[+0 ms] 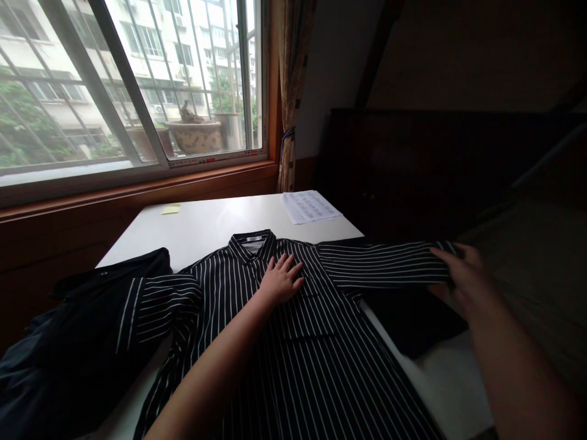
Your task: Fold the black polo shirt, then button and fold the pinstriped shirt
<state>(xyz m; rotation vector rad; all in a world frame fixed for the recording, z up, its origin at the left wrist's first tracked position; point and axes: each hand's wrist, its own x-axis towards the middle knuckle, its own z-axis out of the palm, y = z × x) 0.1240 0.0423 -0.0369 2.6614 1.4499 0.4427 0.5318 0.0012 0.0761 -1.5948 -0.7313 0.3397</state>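
Note:
A black shirt with white stripes (pixel 293 354) lies spread on a white table, its collar towards the window. My left hand (pixel 282 280) rests flat on the shirt's chest below the collar, fingers spread. At the right, my right hand (pixel 468 269) grips the cuff end of the shirt's sleeve (pixel 385 264), which is stretched out sideways past the table edge. Thumb and fingers pinch the cloth there. The other sleeve (pixel 160 305) lies bent over dark clothing at the left.
Dark clothes (pixel 55 360) are heaped on the table's left side. Black cloth (pixel 413 321) lies under the stretched sleeve. Printed sheets (pixel 309 206) and a yellow sticky note (pixel 171 209) lie on the far part of the white table (pixel 220 220). A barred window stands behind, with a tied curtain (pixel 291 91).

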